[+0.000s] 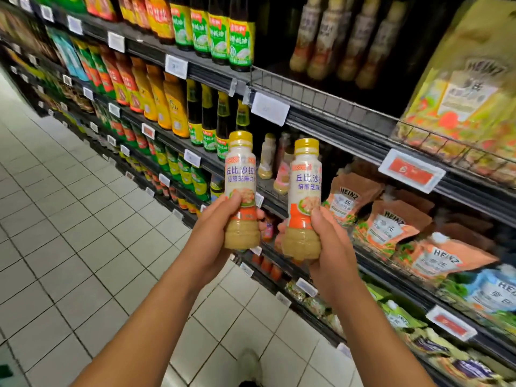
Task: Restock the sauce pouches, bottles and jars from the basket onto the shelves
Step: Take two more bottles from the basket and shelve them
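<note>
Closest in: left hand (220, 219) wraps the lower half of a clear plastic dressing bottle w/ yellow cap (240, 188), thumb on the label. Right hand (326, 236) clamps a second identical yellow-capped bottle (305, 202) the same way. Both are upright, labels facing back, side by side but apart, out in the aisle and not yet on a shelf. Basket not in view.

Just beyond, btwn the two caps, pale bottles of similar shape (267, 156) stand on a dark metal shelf (266, 188), prob. the slot. Orange Heinz spout pouches (391, 222) lie to its right.

To do it well: place one at a time, base first, label fwd, beside the existing row. Don't release till it sits flat. Dark green-labelled sauce bottles (223, 40) higher up look like the wrong spot.
</note>
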`<action>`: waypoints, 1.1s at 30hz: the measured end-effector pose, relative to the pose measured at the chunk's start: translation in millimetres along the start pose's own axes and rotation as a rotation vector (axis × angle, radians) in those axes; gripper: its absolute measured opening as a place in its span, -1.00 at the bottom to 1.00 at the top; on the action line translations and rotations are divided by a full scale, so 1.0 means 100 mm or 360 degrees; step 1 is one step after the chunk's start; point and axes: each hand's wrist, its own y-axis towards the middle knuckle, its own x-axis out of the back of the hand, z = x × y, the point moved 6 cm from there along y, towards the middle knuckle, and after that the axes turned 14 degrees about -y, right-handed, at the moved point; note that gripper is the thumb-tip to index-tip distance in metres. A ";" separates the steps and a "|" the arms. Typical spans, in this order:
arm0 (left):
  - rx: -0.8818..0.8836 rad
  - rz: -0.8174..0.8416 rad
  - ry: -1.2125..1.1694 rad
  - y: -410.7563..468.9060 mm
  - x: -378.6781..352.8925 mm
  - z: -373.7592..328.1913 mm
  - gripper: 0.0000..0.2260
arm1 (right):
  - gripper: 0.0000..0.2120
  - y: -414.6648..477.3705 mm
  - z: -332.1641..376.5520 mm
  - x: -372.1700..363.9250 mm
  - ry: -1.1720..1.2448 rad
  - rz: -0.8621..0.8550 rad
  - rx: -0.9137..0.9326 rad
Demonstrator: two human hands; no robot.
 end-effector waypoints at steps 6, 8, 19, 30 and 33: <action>-0.0053 0.0104 0.0021 0.59 -0.26 -0.25 -0.54 | -0.51 0.52 0.34 0.10 -0.0100 -0.0004 0.0128; -0.0051 0.0140 0.0033 0.74 -0.31 -0.30 -0.54 | -0.49 0.64 0.43 0.12 -0.0125 -0.0013 0.0150; -0.0063 0.0507 0.0030 1.50 -0.67 -0.66 -0.67 | -0.67 1.05 0.79 0.14 -0.0166 -0.0271 0.0268; 0.0090 0.0900 0.0265 2.24 -0.96 -1.11 -0.65 | -0.64 1.41 1.16 -0.07 -0.0037 -0.0602 0.0346; 0.0071 0.0932 0.0346 2.38 -1.08 -1.18 -0.69 | -0.66 1.47 1.25 -0.07 -0.0001 -0.0673 0.0343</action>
